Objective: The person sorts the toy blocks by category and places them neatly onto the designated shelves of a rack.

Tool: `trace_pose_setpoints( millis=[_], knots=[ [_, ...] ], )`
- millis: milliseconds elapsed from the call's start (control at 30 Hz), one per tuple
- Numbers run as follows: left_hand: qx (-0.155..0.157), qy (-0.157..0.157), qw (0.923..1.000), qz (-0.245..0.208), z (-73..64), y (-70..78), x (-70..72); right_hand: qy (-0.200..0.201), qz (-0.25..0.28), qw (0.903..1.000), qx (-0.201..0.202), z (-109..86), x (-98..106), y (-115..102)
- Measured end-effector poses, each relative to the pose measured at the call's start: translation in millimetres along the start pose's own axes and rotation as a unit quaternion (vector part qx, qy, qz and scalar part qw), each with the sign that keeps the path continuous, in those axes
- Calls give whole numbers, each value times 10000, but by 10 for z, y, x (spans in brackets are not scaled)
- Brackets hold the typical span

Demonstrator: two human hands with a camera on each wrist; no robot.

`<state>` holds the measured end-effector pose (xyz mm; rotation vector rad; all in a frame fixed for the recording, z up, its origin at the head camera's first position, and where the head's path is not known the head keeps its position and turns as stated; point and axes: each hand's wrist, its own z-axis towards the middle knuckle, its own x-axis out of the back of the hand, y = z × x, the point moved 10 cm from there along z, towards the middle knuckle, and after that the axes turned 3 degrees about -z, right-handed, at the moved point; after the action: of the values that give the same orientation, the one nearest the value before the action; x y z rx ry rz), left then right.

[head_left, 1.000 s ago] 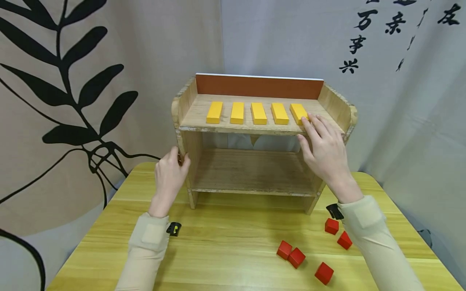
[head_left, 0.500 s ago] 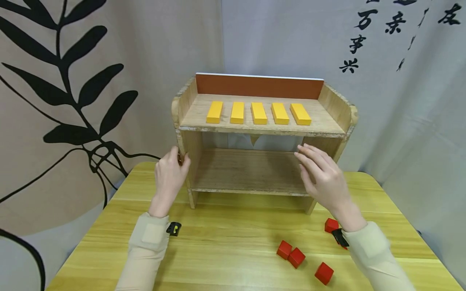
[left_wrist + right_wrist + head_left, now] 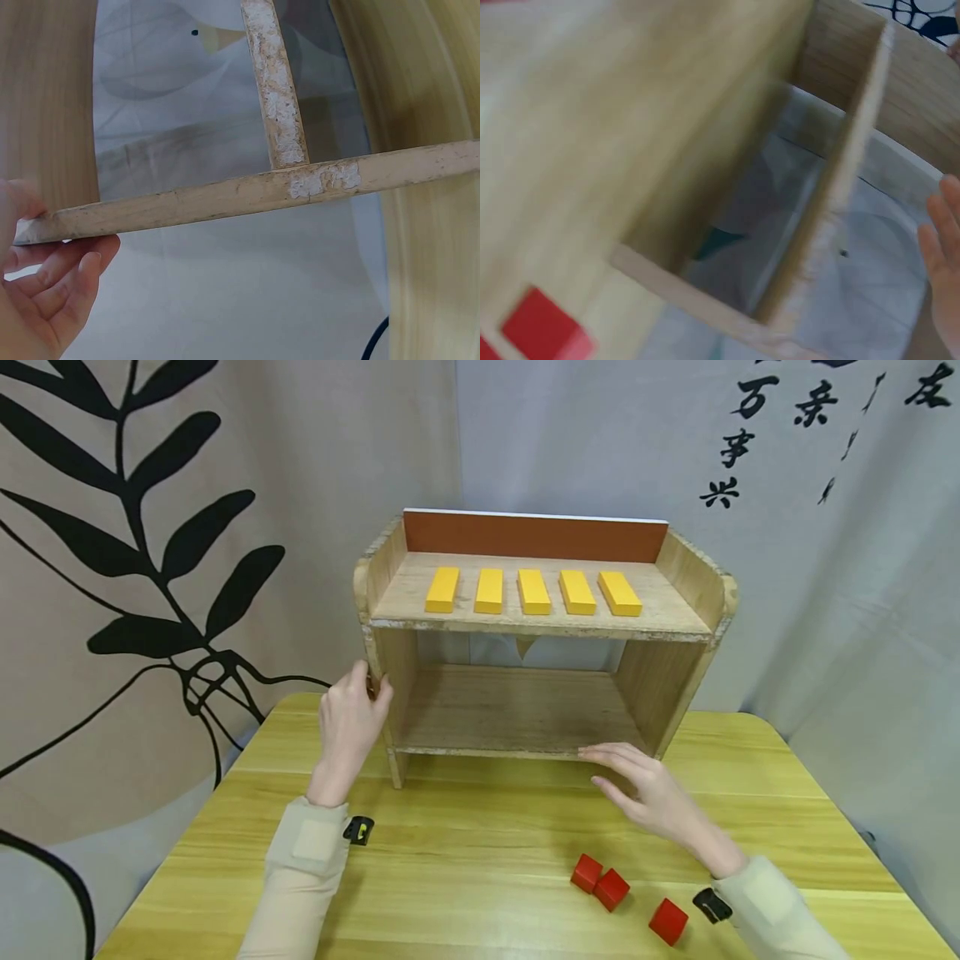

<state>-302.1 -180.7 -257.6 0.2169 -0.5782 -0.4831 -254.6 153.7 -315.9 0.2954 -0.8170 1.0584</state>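
My left hand (image 3: 347, 722) grips the left side panel of a two-tier wooden shelf (image 3: 517, 710). In the left wrist view, the thumb and fingers lie on opposite faces of that panel (image 3: 187, 199). Several yellow rectangular blocks (image 3: 534, 593) lie spaced in a row on the top tier. My right hand (image 3: 645, 793) holds nothing, its fingers extended in front of the lower board's right end. Nearer me on the table are red cubes (image 3: 611, 890); two sit close together and a third red cube (image 3: 668, 922) is by the right cuff.
The shelf stands on a wood-grain table (image 3: 450, 868). A brown strip (image 3: 532, 537) forms the shelf's back edge. Curtains (image 3: 562, 435) hang behind, one with black leaf prints (image 3: 135, 527). Each wrist wears a small black camera (image 3: 712, 905).
My right hand has left the rightmost yellow block and come down and toward me, below the lower board. Its forearm now covers two red cubes. The left hand keeps its grip.
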Motion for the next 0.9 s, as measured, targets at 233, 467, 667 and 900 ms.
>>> trace_pose_setpoints(
  millis=[233, 467, 667, 900],
  knots=[
    [-12, 32, 10000, -15, -1, -7, -3, -1525, 497, 9834, -848, -335, -359, 173],
    [-3, 47, 10000, 52, -3, -5, 4, -2685, 1742, 9387, -1281, -648, -707, 259],
    [18, 29, 10000, 64, 1, -5, -2, -3352, 2624, 8943, -1377, -843, -949, 205],
    [43, -39, 10000, 49, -5, -9, -14, -3693, 2615, 8816, -1346, -943, -1059, 152]
  ],
)
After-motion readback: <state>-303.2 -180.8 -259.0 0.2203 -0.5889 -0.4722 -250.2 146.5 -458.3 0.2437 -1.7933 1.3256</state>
